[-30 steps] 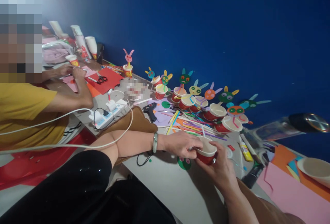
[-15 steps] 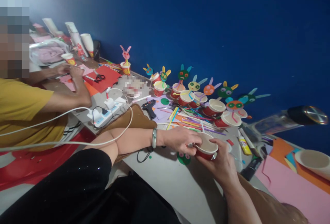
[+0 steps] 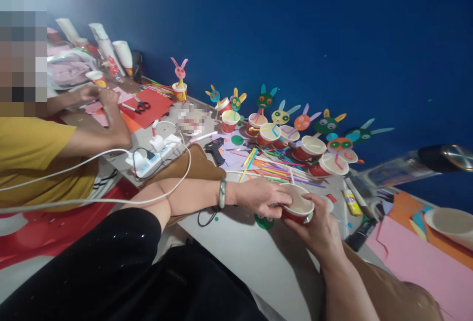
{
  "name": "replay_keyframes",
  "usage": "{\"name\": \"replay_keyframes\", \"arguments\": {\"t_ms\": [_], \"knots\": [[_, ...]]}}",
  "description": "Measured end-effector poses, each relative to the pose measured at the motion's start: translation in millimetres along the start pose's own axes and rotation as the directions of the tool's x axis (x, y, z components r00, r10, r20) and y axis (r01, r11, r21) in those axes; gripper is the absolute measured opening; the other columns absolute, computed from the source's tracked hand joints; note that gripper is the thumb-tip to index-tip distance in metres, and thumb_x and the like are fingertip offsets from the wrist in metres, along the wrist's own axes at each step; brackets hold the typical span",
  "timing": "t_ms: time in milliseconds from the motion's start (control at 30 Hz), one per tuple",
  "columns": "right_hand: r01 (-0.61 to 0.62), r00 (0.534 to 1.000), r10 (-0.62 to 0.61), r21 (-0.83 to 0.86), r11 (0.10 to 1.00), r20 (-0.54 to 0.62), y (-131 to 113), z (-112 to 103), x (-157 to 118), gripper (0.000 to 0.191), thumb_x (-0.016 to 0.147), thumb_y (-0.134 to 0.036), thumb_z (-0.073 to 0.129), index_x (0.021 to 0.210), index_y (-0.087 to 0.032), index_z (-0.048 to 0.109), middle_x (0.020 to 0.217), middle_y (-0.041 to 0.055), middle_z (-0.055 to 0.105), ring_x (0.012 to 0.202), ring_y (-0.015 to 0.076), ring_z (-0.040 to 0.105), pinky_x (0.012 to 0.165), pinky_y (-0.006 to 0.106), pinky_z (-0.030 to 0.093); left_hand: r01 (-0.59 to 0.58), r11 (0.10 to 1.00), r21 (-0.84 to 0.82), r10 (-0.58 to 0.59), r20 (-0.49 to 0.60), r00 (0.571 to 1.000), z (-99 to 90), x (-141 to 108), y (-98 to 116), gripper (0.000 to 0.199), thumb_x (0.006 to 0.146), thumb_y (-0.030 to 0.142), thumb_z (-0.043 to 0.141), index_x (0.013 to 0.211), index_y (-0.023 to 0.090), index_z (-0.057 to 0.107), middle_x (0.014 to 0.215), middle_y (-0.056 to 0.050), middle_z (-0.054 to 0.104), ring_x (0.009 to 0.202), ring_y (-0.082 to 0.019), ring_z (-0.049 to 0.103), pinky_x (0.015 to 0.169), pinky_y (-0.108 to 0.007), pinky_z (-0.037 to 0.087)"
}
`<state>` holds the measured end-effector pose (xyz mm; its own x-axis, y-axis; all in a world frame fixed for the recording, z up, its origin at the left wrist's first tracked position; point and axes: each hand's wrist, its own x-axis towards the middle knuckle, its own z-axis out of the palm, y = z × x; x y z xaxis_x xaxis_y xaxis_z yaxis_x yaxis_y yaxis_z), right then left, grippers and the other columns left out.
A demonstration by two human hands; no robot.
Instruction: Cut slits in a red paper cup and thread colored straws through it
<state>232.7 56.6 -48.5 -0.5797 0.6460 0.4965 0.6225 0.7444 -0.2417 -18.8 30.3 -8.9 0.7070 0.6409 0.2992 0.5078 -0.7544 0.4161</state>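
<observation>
Both of my hands are on a red and white paper cup [image 3: 296, 200] above the near part of the table. My left hand [image 3: 264, 197] grips the cup's left rim, with its thumb and fingers closed on it. From the right side, my right hand [image 3: 320, 222] holds the cup, its fingers around the wall and one at the rim. A green paper face [image 3: 264, 222] lies partly hidden under my left hand. Behind the cup lie many coloured sticks [image 3: 284, 169].
Cups with paper animal heads [image 3: 268, 134] line the blue wall. A glue gun [image 3: 216, 151] and a power strip [image 3: 157, 156] with white cables lie left. Right are a glue bottle [image 3: 351, 201], a clear bottle [image 3: 399, 168] and pink paper [image 3: 414, 262]. Another person's hands [image 3: 98, 95] work far left.
The view has shifted slightly. Both my hands keep their hold on the cup, which sits slightly farther right and higher in the picture.
</observation>
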Motion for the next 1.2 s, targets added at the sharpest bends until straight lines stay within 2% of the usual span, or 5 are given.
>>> {"name": "replay_keyframes", "arguments": {"t_ms": [233,500,667,900,1200], "knots": [[-0.052,0.998,0.052,0.005,0.999,-0.037,3.0,8.4,-4.3,0.063,0.085,-0.062,0.070,0.132,-0.025,0.048,0.114,0.0123,0.069,0.082,0.0300,0.076,0.060,0.037,0.056,0.055,0.998,0.031,-0.056,0.022,0.998,-3.4,-0.6,4.1,0.011,0.093,0.023,0.058,0.099,0.019,0.066,0.113,-0.009,0.071,0.097,-0.021,0.066,0.069,-0.030,0.042],[-0.017,0.998,0.017,-0.003,1.000,-0.059,5.7,10.5,-5.1,0.064,0.086,-0.066,0.067,0.133,-0.026,0.049,0.115,0.0127,0.070,0.086,0.0307,0.076,0.062,0.038,0.058,0.039,0.999,-0.019,-0.038,0.046,0.998,-8.7,-0.5,7.5,0.007,0.092,0.022,0.058,0.093,0.018,0.064,0.107,-0.009,0.071,0.093,-0.020,0.064,0.067,-0.030,0.040],[-0.007,0.999,0.007,0.012,1.000,-0.041,5.9,11.2,-6.4,0.062,0.088,-0.064,0.066,0.134,-0.026,0.048,0.116,0.0123,0.071,0.086,0.0303,0.077,0.062,0.038,0.059,0.042,0.999,0.007,-0.043,0.047,0.998,-6.3,0.3,6.9,0.007,0.092,0.021,0.059,0.094,0.018,0.064,0.109,-0.010,0.071,0.095,-0.020,0.066,0.068,-0.030,0.041],[-0.068,0.998,0.068,0.028,0.997,-0.009,10.1,13.4,-10.1,0.066,0.085,-0.064,0.069,0.135,-0.026,0.048,0.119,0.0137,0.071,0.092,0.0326,0.077,0.067,0.042,0.061,0.045,0.998,-0.035,-0.044,0.026,0.999,-3.5,-0.5,5.1,0.008,0.090,0.022,0.061,0.095,0.019,0.066,0.108,-0.008,0.072,0.091,-0.020,0.065,0.067,-0.030,0.042],[-0.016,0.999,0.018,0.068,0.998,-0.029,11.3,12.6,-9.6,0.065,0.088,-0.064,0.067,0.137,-0.027,0.045,0.120,0.0129,0.070,0.095,0.0321,0.077,0.070,0.043,0.062,0.050,0.999,-0.021,-0.050,0.015,0.999,-4.5,-0.5,5.3,0.006,0.091,0.023,0.060,0.093,0.019,0.064,0.112,-0.010,0.072,0.097,-0.021,0.065,0.069,-0.030,0.043]]}}
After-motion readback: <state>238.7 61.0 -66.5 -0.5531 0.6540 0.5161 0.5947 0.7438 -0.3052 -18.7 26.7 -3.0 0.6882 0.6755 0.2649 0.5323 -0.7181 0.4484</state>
